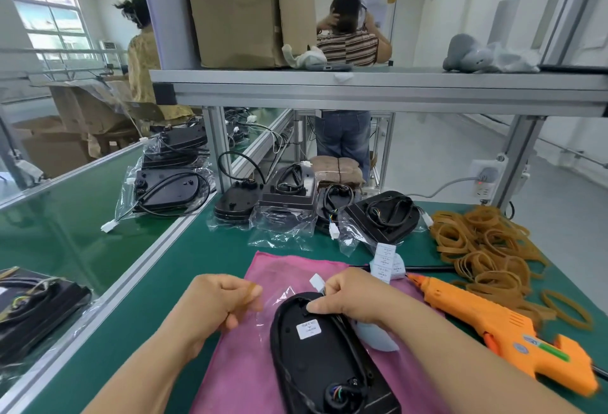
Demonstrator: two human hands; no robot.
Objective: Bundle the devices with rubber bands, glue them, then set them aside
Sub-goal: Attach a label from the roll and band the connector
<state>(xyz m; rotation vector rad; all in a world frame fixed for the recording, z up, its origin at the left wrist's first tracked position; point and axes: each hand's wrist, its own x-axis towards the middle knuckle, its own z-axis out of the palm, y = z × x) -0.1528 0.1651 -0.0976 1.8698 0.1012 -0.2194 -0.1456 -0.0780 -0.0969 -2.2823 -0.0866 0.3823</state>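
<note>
— Where do things stand?

— On the green bench [204,259], your pink cloth [237,364] carries the black device [322,357]. It lies back-up, right under your hands. Off to your right sits the pile of rubber bands [483,242], and the orange glue gun [493,325] lies just beside it, with no hand on it.

— And my hands?

— Your right hand [348,295] has its fingers curled over the device's far end, pinning the cable there. Your left hand [214,305] pinches one rubber band [251,292] between thumb and fingers. The band is just beside the device, not yet round it. The white connector [317,280] pokes out past your right fingers.

— So which step is this?

— Bundling, I'd say, and early in it: no band is on and there's no glue. Next, stretch that band wide with your left fingers and slip it over the far end while your right hand holds the cable flat. If the cable springs out, the band will likely miss it.
</note>
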